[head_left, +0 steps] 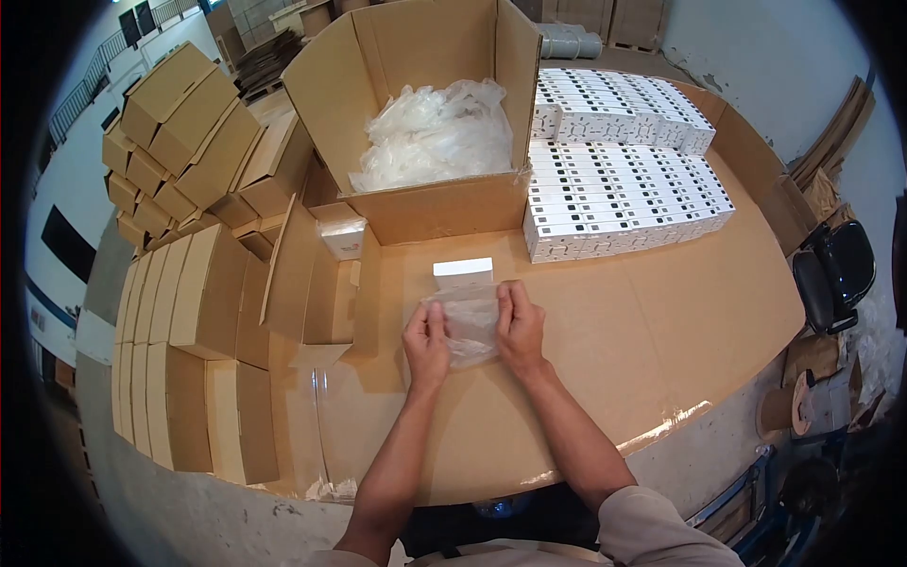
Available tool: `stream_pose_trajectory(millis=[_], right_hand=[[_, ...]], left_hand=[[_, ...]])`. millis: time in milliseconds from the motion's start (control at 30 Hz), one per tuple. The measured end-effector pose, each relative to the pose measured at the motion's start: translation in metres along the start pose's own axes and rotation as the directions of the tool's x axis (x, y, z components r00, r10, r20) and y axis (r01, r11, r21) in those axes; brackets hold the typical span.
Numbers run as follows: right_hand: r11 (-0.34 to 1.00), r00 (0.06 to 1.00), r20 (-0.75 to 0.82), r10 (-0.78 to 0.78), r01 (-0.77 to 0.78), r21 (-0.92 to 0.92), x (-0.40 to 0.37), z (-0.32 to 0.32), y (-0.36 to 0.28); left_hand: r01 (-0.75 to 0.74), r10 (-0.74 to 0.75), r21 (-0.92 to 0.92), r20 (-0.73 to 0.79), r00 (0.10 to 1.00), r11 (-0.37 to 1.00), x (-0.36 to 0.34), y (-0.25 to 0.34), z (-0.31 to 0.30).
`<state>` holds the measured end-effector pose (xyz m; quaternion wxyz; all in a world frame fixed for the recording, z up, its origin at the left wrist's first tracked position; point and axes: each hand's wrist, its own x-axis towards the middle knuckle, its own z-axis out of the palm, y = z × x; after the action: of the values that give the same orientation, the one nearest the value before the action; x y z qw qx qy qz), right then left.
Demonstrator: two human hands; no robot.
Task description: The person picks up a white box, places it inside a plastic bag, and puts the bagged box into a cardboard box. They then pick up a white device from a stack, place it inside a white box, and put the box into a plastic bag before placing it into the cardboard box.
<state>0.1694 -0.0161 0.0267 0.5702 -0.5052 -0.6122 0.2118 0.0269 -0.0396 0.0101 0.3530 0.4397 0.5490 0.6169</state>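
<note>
A clear plastic bag (470,326) is stretched between my two hands above the cardboard-covered table (614,359). My left hand (426,342) pinches its left edge, and my right hand (520,326) grips the upper right corner. Just beyond the bag lies a small white box (463,272), its near part hidden behind the plastic. To the left stands an open brown carton (307,283) with a plastic-wrapped white box (342,238) at its far end.
A large open carton (435,203) full of clear plastic bags (435,137) stands at the back. Stacked white boxes (628,194) fill the back right. Brown cartons (203,293) pile up on the left. A black chair (836,274) is beyond the table's right edge.
</note>
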Motion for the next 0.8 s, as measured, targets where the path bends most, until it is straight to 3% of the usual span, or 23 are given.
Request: stream_pose_trajectory(millis=[67,167,267,433,600,667,800], right_hand=[[1.000,1.000,0.011,-0.013,0.013,0.020,-0.003,0.005,-0.003],[0.998,1.000,-0.014,0.018,-0.017,0.056,-0.002,0.005,-0.003],[0.998,0.997,-0.058,0.044,-0.041,0.055,0.002,0.002,0.002],[0.997,0.997,-0.053,0.062,-0.059,0.046,0.000,0.002,0.004],[0.998,0.998,0.024,0.051,-0.052,0.036,0.000,0.001,-0.001],[0.997,1.000,-0.003,0.005,-0.004,0.073,0.000,0.004,-0.001],[0.998,1.000,0.000,0.019,-0.019,0.055,0.001,0.006,0.004]], left_hand=[[-0.062,0.061,-0.003,-0.134,0.989,0.998,0.003,-0.011,-0.001],[0.001,-0.005,-0.020,-0.244,0.970,1.000,0.005,-0.002,-0.005],[0.008,-0.041,-0.190,-0.170,0.985,0.982,0.005,-0.003,-0.010],[-0.254,0.240,-0.107,-0.125,0.963,0.961,0.001,-0.012,0.012],[0.049,-0.049,0.016,0.009,0.999,0.999,-0.006,0.010,0.000],[-0.028,0.032,0.058,-0.074,0.997,0.998,0.000,-0.007,-0.006],[-0.023,0.022,-0.037,-0.033,0.999,0.999,0.001,-0.013,-0.007]])
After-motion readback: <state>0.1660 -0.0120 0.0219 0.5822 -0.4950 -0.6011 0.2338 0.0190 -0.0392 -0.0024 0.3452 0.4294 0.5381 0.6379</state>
